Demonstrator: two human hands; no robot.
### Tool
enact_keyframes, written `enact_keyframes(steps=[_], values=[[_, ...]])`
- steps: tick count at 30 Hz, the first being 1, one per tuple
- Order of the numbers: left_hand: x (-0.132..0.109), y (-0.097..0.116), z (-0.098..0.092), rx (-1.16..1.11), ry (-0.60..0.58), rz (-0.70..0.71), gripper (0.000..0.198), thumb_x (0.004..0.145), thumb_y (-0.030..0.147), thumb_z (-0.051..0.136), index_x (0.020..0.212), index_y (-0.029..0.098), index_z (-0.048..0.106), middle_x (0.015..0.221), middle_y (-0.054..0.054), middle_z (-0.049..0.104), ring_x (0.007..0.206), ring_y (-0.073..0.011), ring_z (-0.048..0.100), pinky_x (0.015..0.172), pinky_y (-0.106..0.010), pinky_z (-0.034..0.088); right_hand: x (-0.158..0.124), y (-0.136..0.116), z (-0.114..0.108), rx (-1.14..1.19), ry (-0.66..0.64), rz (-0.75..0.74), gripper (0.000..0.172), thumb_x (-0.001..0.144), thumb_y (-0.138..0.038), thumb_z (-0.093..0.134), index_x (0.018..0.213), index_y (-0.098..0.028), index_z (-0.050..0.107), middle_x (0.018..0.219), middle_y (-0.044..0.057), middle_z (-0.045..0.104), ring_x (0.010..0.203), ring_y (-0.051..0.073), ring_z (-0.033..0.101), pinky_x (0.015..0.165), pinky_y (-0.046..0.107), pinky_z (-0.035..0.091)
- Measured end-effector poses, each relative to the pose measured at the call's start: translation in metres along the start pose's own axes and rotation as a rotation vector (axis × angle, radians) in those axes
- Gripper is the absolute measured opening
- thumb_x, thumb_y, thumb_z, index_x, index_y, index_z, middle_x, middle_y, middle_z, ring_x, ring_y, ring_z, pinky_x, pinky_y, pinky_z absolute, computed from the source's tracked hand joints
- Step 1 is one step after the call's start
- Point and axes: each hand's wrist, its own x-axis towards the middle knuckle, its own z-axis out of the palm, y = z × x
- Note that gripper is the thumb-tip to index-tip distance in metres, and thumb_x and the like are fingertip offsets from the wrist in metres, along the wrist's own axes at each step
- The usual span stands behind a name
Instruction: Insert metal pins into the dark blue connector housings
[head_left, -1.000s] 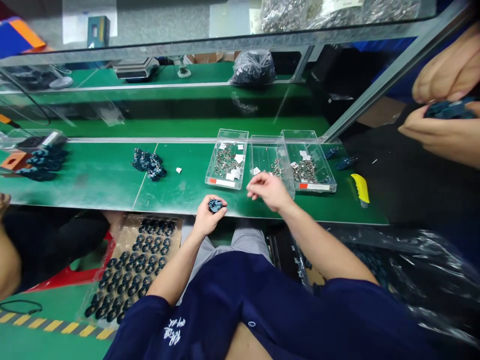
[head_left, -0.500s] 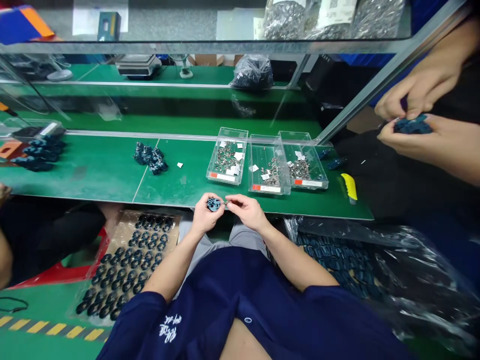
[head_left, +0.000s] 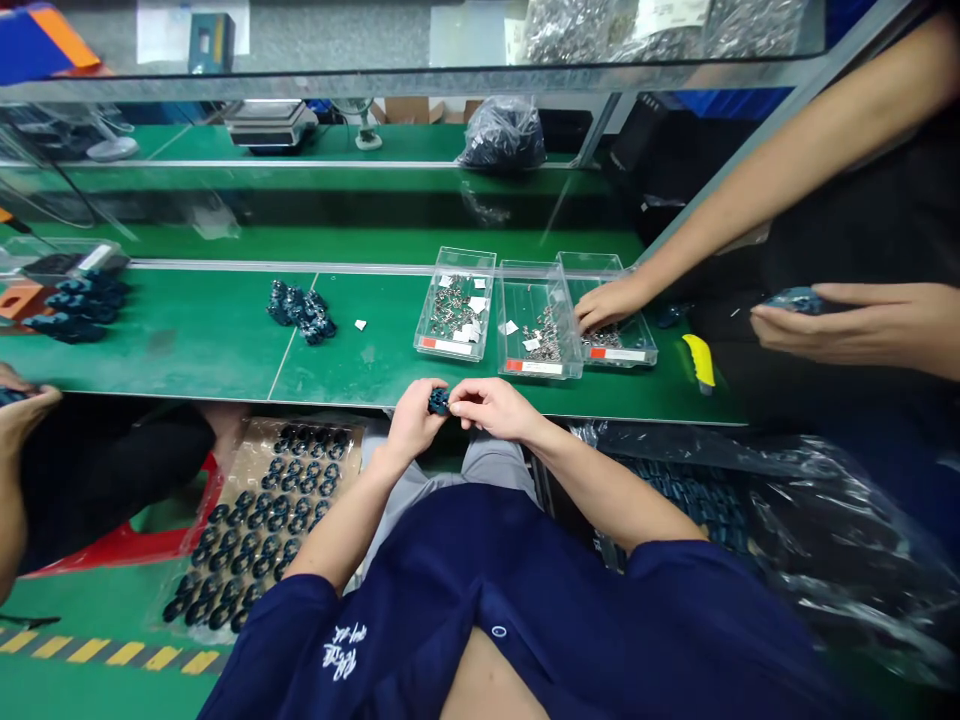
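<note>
My left hand (head_left: 411, 426) grips a small dark blue plastic part (head_left: 439, 402) at the table's front edge. My right hand (head_left: 491, 408) meets it from the right, fingertips pressed on the part; anything small between them is hidden. Just beyond my hands stand several clear plastic trays (head_left: 455, 303) of small metal pieces and white paper bits. A co-worker's hand (head_left: 609, 303) reaches into the rightmost tray (head_left: 637, 345), while their other hand (head_left: 847, 325) holds a similar blue part.
A heap of dark blue parts (head_left: 300, 313) lies on the green bench (head_left: 187, 345), with a yellow-handled knife (head_left: 700, 360) at right. Below are a blister tray of dark round parts (head_left: 262, 520) at left and a clear bag of blue parts (head_left: 697, 495) at right. Another person's hand (head_left: 22, 410) shows far left.
My right hand has moved left from the trays to the blue part in my left hand. The co-worker's hand has moved from their blue part into the rightmost tray.
</note>
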Motion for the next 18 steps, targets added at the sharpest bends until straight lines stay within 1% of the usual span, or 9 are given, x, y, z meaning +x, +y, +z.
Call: enact_keyframes(steps=[2, 4, 6, 7, 10, 13, 15, 16, 18], values=[[0.000, -0.001, 0.001, 0.065, -0.033, 0.076, 0.023, 0.086, 0.025, 0.062, 0.109, 0.020, 0.061, 0.103, -0.008, 0.067, 0.097, -0.0232, 0.061, 0.086, -0.036, 0.048, 0.005, 0.000, 0.000, -0.042, -0.009, -0.017, 0.014, 0.081, -0.029, 0.063, 0.082, -0.016, 0.068, 0.057, -0.002, 0.061, 0.047, 0.008, 0.051, 0.045, 0.018, 0.036], [0.001, -0.003, 0.002, 0.126, -0.058, 0.118, 0.022, 0.089, 0.024, 0.060, 0.110, 0.020, 0.060, 0.102, -0.009, 0.067, 0.096, -0.0240, 0.060, 0.085, -0.036, 0.047, 0.010, 0.004, -0.002, -0.070, -0.012, -0.020, 0.013, 0.079, -0.028, 0.064, 0.079, -0.016, 0.069, 0.057, -0.002, 0.062, 0.050, 0.009, 0.056, 0.047, 0.018, 0.038], [0.001, -0.004, 0.003, 0.190, -0.074, 0.140, 0.022, 0.089, 0.023, 0.058, 0.111, 0.019, 0.060, 0.101, -0.009, 0.066, 0.094, -0.0244, 0.058, 0.083, -0.036, 0.046, 0.015, 0.009, -0.004, -0.056, -0.014, 0.017, 0.011, 0.076, -0.027, 0.066, 0.077, -0.016, 0.070, 0.056, -0.001, 0.062, 0.049, 0.010, 0.057, 0.046, 0.019, 0.037], [0.002, -0.004, 0.003, 0.228, -0.082, 0.150, 0.022, 0.090, 0.022, 0.057, 0.112, 0.019, 0.060, 0.101, -0.009, 0.066, 0.093, -0.0246, 0.058, 0.082, -0.036, 0.046, 0.017, 0.012, -0.004, -0.031, -0.005, 0.053, 0.011, 0.075, -0.026, 0.067, 0.076, -0.016, 0.070, 0.055, -0.001, 0.062, 0.047, 0.010, 0.055, 0.044, 0.019, 0.036], [0.004, -0.002, 0.004, 0.356, -0.111, 0.173, 0.024, 0.090, 0.017, 0.052, 0.113, 0.018, 0.060, 0.098, -0.010, 0.064, 0.092, -0.0254, 0.056, 0.080, -0.037, 0.045, 0.021, 0.022, -0.001, 0.018, 0.070, 0.154, 0.007, 0.071, -0.023, 0.069, 0.071, -0.015, 0.068, 0.049, -0.002, 0.060, 0.040, 0.008, 0.048, 0.040, 0.019, 0.032], [0.008, 0.001, 0.003, 0.437, -0.154, 0.181, 0.025, 0.090, 0.014, 0.050, 0.113, 0.017, 0.059, 0.098, -0.011, 0.063, 0.092, -0.0264, 0.054, 0.080, -0.038, 0.045, 0.022, 0.028, 0.003, -0.053, 0.168, 0.120, 0.004, 0.070, -0.019, 0.067, 0.069, -0.015, 0.067, 0.051, -0.002, 0.062, 0.043, 0.008, 0.051, 0.041, 0.017, 0.032], [0.011, 0.002, 0.002, 0.421, -0.178, 0.188, 0.023, 0.091, 0.016, 0.050, 0.112, 0.016, 0.059, 0.098, -0.011, 0.064, 0.093, -0.0263, 0.055, 0.081, -0.038, 0.045, 0.022, 0.030, 0.003, -0.069, 0.208, 0.103, 0.004, 0.070, -0.018, 0.068, 0.070, -0.015, 0.066, 0.051, -0.002, 0.062, 0.045, 0.008, 0.053, 0.042, 0.016, 0.034], [0.012, 0.002, 0.002, 0.386, -0.184, 0.187, 0.022, 0.091, 0.018, 0.051, 0.111, 0.016, 0.059, 0.098, -0.011, 0.064, 0.092, -0.0258, 0.055, 0.081, -0.038, 0.046, 0.023, 0.031, 0.002, -0.035, 0.214, 0.119, 0.005, 0.070, -0.018, 0.069, 0.070, -0.014, 0.065, 0.050, -0.003, 0.061, 0.045, 0.008, 0.053, 0.041, 0.016, 0.034], [0.013, 0.002, 0.003, 0.273, -0.191, 0.170, 0.020, 0.091, 0.023, 0.054, 0.110, 0.018, 0.059, 0.099, -0.010, 0.065, 0.092, -0.0243, 0.057, 0.081, -0.037, 0.046, 0.024, 0.031, -0.002, 0.106, 0.192, 0.181, 0.013, 0.068, -0.018, 0.074, 0.071, -0.015, 0.062, 0.050, -0.003, 0.060, 0.045, 0.008, 0.054, 0.040, 0.016, 0.036]])
